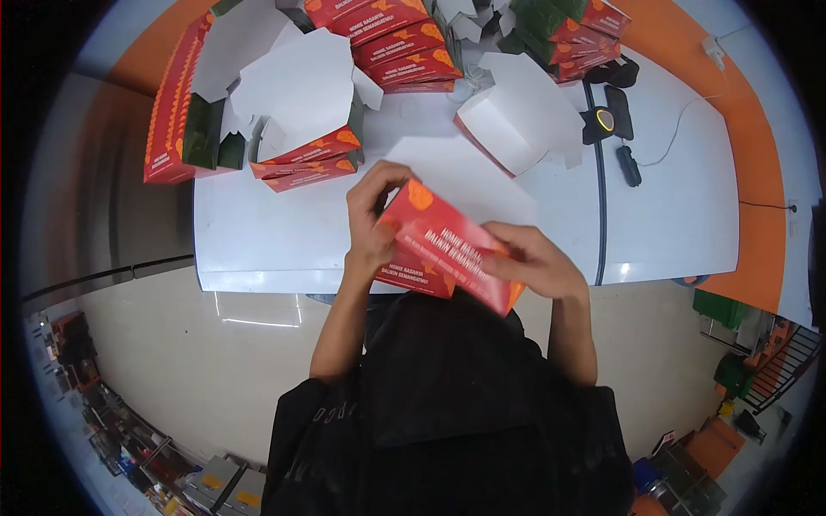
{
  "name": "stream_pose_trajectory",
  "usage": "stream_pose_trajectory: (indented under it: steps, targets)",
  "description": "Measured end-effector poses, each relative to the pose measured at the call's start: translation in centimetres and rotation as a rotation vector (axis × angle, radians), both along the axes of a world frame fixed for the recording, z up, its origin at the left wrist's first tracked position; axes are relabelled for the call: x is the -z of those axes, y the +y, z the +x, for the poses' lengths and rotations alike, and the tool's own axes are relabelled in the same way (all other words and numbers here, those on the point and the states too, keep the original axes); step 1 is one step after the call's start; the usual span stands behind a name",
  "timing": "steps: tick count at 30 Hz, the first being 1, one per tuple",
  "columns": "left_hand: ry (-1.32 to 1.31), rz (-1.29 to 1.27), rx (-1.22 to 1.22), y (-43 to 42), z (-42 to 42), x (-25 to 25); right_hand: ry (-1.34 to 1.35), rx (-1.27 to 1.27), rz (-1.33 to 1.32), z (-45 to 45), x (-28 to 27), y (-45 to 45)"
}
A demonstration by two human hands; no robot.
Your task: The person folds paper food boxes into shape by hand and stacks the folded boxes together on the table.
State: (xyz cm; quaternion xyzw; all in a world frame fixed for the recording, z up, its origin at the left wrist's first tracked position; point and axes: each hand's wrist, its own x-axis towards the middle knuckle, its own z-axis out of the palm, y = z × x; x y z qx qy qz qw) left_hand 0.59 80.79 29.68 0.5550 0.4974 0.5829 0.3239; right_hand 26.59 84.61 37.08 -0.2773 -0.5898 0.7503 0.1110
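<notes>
A red cardboard food box (452, 245) with white lettering and orange patches is tilted between my two hands at the table's near edge. My left hand (372, 215) closes around its upper left end, with the thumb on the red face. On the other end, my right hand (538, 262) grips the lower right side, thumb in front. A second red box (415, 273) shows partly beneath it, close to my body. Behind the held box lies a white card flap (465, 176); I cannot tell which box it belongs to.
An open white-lined box (516, 120) sits beyond my right hand. Red boxes (314, 155) are stacked at left, more boxes (404, 56) at the back. A black device with a lit ring (602, 125) and a cabled black object (630, 165) lie right of a dark seam.
</notes>
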Motion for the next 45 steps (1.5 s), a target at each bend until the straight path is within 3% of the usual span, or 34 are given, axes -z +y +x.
stream_pose_trajectory:
  steps: [1,5,8,11,14,19,22,23,26,31,45]
  targets:
    - [-0.016,0.04,0.104,0.1,-0.9,0.5,-0.046,0.01,0.032,-0.8,0.1,0.3]
    - [0.138,-0.072,-0.379,-4.3,-0.2,2.7,-0.059,0.073,0.139,-0.6,1.2,2.6]
    - [0.259,-0.158,-0.729,-7.9,0.5,4.8,-0.234,0.033,0.284,-1.7,3.4,3.8]
    - [0.446,-0.372,-0.577,-11.0,1.6,7.1,-0.385,-0.116,0.396,-4.3,6.6,3.6]
    - [0.353,-0.478,-0.361,-10.4,0.4,7.8,-0.448,-0.223,0.488,-5.4,10.0,3.3]
    - [0.48,-0.377,-0.108,-6.7,-4.4,7.2,-0.403,-0.15,0.676,-5.7,12.4,1.7]
    - [0.77,-0.203,-0.018,-5.1,-5.9,6.6,-0.348,-0.002,0.67,-6.6,13.6,0.2]
    - [0.786,-0.244,0.002,-5.0,-5.8,6.6,-0.368,0.014,0.682,-7.1,13.7,-0.3]
    - [1.096,-0.275,-0.236,-5.7,-3.3,5.9,-0.421,0.075,0.699,-8.4,13.7,-1.8]
    - [0.862,-0.608,-0.26,-7.5,2.7,5.8,-0.475,0.158,0.695,-9.2,12.2,-2.8]
    - [0.748,-0.477,-0.29,-6.6,2.2,7.6,-0.355,0.154,0.489,-9.7,13.7,-3.5]
